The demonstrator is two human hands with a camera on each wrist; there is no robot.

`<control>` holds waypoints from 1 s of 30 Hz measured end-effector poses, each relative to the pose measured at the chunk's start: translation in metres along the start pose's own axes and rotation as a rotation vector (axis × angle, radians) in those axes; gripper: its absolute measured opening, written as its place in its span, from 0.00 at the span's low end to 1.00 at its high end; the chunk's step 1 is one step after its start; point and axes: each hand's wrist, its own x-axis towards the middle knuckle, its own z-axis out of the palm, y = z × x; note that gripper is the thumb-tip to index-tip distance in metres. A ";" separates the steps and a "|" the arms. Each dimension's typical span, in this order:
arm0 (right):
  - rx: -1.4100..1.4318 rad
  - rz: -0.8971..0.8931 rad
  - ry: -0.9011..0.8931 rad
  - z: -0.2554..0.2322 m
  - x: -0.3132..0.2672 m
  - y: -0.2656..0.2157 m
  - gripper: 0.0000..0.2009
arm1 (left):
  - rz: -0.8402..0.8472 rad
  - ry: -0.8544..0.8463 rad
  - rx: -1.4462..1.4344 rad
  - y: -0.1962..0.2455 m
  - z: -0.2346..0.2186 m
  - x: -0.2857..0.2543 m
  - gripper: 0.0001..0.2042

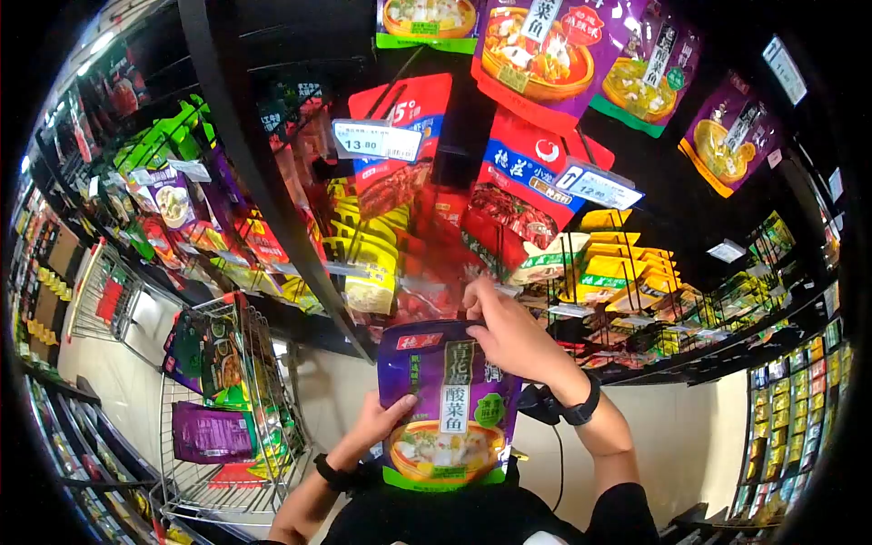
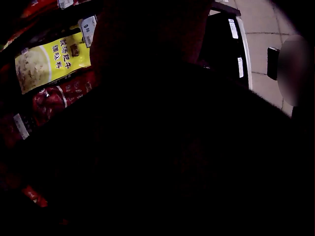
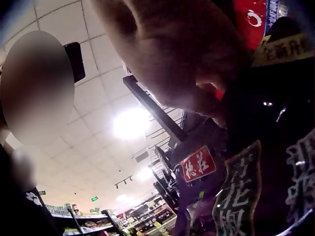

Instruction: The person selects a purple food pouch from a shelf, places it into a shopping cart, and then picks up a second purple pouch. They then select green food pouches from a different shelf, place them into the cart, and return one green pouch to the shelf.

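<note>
At a shop rack (image 1: 270, 173), left fingers (image 1: 400, 409) grip a pouch (image 1: 409, 386), right fingers (image 1: 484, 304) pinch its top, likely steadying it; next probably calls for lifting.

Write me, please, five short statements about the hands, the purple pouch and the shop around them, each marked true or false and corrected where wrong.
1. The left hand holds the purple pouch by its side. True.
2. The right hand is at the pouch's bottom edge. False: it is at the top edge.
3. The 13.80 price tag hangs before a yellow packet. False: the packet behind it is red.
4. The nearer cart is empty. False: packets lie in it.
5. A dark band circles the right wrist. True.
</note>
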 end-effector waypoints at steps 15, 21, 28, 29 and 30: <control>0.228 0.068 -0.435 -0.041 0.009 -0.016 0.12 | 0.105 -0.201 0.046 0.019 -0.007 0.004 0.13; 0.285 0.076 -0.382 -0.047 -0.005 -0.045 0.11 | 0.161 -0.301 0.264 0.053 -0.015 0.004 0.22; 0.111 0.079 -0.453 -0.080 0.013 -0.087 0.11 | 0.593 -0.109 0.465 0.091 -0.006 0.005 0.18; 0.120 0.068 -0.465 -0.084 0.016 -0.094 0.11 | 0.620 -0.089 0.415 0.092 -0.006 0.008 0.18; 0.006 0.061 -0.459 -0.092 0.021 -0.110 0.11 | 0.624 -0.073 0.223 0.104 0.001 0.007 0.18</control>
